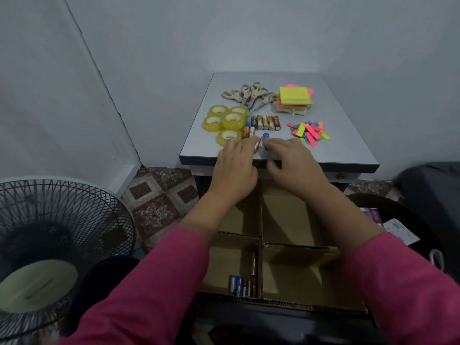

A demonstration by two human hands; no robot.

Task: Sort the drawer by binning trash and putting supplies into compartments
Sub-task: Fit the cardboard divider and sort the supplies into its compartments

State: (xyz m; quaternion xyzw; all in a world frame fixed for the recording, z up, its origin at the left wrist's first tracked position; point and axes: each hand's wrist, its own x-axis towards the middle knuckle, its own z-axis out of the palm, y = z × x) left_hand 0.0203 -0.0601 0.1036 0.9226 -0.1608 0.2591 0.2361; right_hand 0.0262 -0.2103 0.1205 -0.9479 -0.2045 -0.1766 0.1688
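Observation:
Both hands reach onto the front of the small grey table (348,150). My left hand (236,165) and my right hand (293,160) close their fingers around a few batteries (264,139), one with a blue end poking up between them. More batteries (266,122) lie in a row behind, beside several tape rolls (225,120). Below, the open drawer holds a cardboard divider (260,242); its near left compartment contains several batteries (240,286).
Scissors (249,94), a stack of sticky notes (295,99) and coloured paper strips (310,131) lie on the table. A fan (49,245) stands on the floor at left. A dark bin (403,227) with packaging sits at right.

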